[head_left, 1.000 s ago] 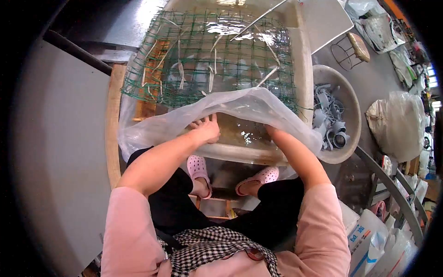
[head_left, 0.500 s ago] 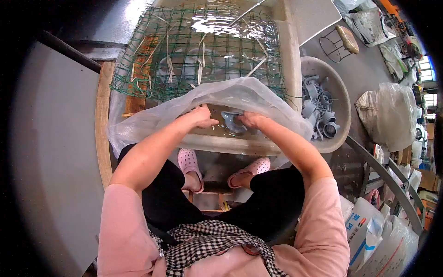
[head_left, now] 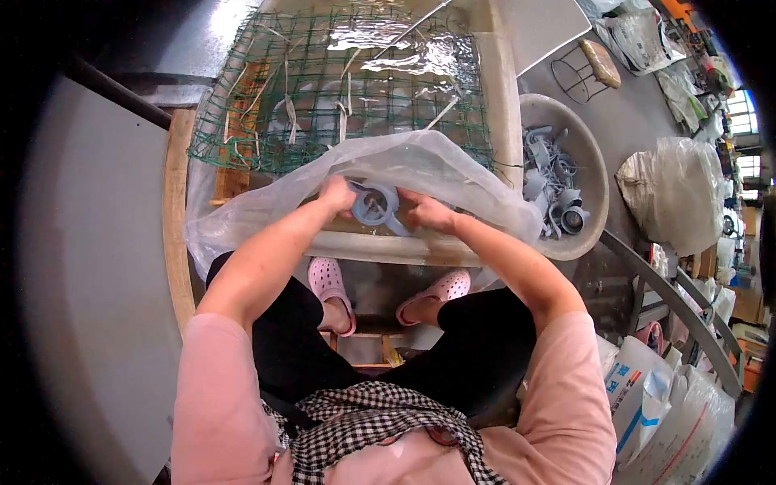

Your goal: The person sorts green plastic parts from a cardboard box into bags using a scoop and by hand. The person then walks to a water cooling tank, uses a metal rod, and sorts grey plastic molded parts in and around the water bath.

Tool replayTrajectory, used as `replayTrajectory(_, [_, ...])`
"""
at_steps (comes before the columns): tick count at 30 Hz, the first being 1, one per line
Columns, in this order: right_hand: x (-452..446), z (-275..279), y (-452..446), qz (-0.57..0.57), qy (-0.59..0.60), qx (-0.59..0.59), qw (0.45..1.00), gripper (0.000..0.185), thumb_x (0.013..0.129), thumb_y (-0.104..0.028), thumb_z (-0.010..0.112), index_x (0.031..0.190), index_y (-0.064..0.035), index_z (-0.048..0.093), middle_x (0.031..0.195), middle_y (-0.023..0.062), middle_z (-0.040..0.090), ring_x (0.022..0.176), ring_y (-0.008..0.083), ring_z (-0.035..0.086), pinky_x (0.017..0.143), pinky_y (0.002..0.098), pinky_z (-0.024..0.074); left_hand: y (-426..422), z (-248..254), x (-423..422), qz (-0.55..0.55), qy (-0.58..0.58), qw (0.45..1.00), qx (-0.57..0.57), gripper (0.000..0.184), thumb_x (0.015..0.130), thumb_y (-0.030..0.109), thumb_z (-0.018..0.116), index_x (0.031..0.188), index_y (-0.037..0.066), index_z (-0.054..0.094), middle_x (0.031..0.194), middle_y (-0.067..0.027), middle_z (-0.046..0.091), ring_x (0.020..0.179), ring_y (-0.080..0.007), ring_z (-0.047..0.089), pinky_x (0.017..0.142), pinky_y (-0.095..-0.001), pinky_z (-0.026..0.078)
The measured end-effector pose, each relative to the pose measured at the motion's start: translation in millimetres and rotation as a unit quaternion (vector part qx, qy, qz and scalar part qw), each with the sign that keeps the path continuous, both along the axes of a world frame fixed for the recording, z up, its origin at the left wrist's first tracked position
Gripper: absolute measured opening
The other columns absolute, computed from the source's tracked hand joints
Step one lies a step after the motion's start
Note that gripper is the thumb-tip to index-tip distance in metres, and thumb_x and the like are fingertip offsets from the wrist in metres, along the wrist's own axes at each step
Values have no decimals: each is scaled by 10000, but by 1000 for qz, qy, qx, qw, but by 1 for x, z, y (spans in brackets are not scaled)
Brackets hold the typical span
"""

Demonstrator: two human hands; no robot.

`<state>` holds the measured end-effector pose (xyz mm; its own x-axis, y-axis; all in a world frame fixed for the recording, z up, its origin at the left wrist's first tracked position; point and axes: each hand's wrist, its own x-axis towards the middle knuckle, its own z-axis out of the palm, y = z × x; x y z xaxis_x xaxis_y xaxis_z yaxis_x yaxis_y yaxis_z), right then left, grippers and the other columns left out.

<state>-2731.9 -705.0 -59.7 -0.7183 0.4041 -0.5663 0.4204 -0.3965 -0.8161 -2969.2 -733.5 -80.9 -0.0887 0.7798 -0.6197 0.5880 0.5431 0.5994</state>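
My left hand (head_left: 338, 196) grips the left edge of a bluish-grey plastic ring-shaped part (head_left: 374, 220) with a round opening and a short arm at its lower right. The part is held over the water at the near end of a pale tub (head_left: 388, 247). My right hand (head_left: 428, 212) is just right of the part, its index finger stretched towards it and the other fingers partly bent. I see nothing held in it. A translucent plastic sheet (head_left: 440, 158) drapes over the tub beyond both hands, and a green wire mesh (head_left: 315, 105) lies behind it.
On the right stands a round basin (head_left: 598, 170) with several similar grey plastic parts (head_left: 554, 182). A stool (head_left: 594, 69) and wrapped bundles (head_left: 675, 198) are farther right. A wooden board (head_left: 179, 218) runs along the tub's left side. A grey panel (head_left: 105, 242) is at left.
The plastic part has come up out of the water and moved left, from my right hand to my left. My right hand has let go of it.
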Motion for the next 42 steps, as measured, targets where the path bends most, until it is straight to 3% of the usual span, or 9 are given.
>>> replayTrajectory(2, [6, -14, -8, 132, -134, 495, 848, 686, 702, -11, 481, 1350, -106, 277, 1122, 172, 537, 949, 303, 557, 818, 329, 447, 1, 19, 3, 11, -14, 998, -59, 295, 777, 123, 569, 917, -135, 540, 741, -212, 621, 509, -268, 625, 386, -342, 503])
replayTrajectory(3, [-14, 57, -14, 246, -317, 387, 830, 624, 752, -40, 453, 1348, -100, 275, 1180, 204, 491, 1003, 331, 530, 847, 351, 434, 2, 35, 6, 11, -13, 998, -58, 295, 777, 123, 569, 917, -135, 540, 741, -212, 621, 509, -268, 625, 386, -342, 503])
replayTrajectory(10, [13, -46, -10, 314, -412, 664, 539, 411, 812, -233, 431, 1174, -52, 500, 1318, 112, 376, 1237, 277, 298, 1034, 381, 247, 10, 91, 8, 24, -16, 995, -99, 230, 744, 57, 460, 678, -129, 578, 598, -226, 602, 489, -280, 621, 424, -366, 515])
replayTrajectory(19, [22, 23, 12, 373, -229, 652, 619, 287, 739, -142, 500, 984, -4, 561, 1081, 111, 512, 1138, 266, 405, 962, 346, 348, 14, 138, -9, -27, 151, 985, 81, 252, 712, 61, 404, 675, -77, 612, 564, -191, 598, 496, -279, 620, 577, -361, 513])
replayTrajectory(23, [27, 39, 14, 415, -204, 696, 549, 234, 759, -139, 497, 950, -26, 571, 1062, 124, 511, 1147, 248, 413, 888, 321, 413, 23, 139, -23, 9, 90, 995, 31, 265, 716, 59, 406, 603, -77, 604, 571, -180, 610, 486, -256, 621, 512, -332, 523])
replayTrajectory(29, [43, 83, 3, 320, -121, 633, 695, 360, 689, -85, 611, 1023, 9, 516, 1134, 142, 461, 1135, 286, 416, 880, 357, 420, 23, 141, -37, -26, 52, 997, 56, 281, 711, 40, 401, 535, -64, 594, 569, -192, 607, 460, -239, 616, 458, -333, 526])
replayTrajectory(34, [43, 107, -1, -17, -70, 396, 915, 514, 650, -174, 744, 1037, 22, 469, 984, 177, 545, 893, 355, 526, 782, 354, 439, 27, 138, -46, 37, -36, 999, -9, 265, 722, 38, 413, 572, -100, 583, 595, -218, 607, 501, -275, 627, 448, -354, 530])
replayTrajectory(36, [44, 111, 6, -11, -68, 497, 865, 478, 678, -149, 731, 1040, -1, 457, 881, 126, 587, 803, 286, 548, 744, 325, 439, 28, 136, -46, 64, -77, 995, -30, 242, 739, 60, 452, 631, -119, 574, 619, -231, 605, 521, -291, 630, 427, -356, 526])
replayTrajectory(42, [54, 148, 17, -204, 76, 174, 960, 293, 827, -158, 603, 1052, -64, 441, 884, 31, 539, 818, 131, 521, 688, 311, 462, 23, 152, -54, 140, -184, 972, -38, 263, 776, 116, 501, 764, -145, 531, 665, -236, 601, 527, -302, 626, 400, -354, 517])
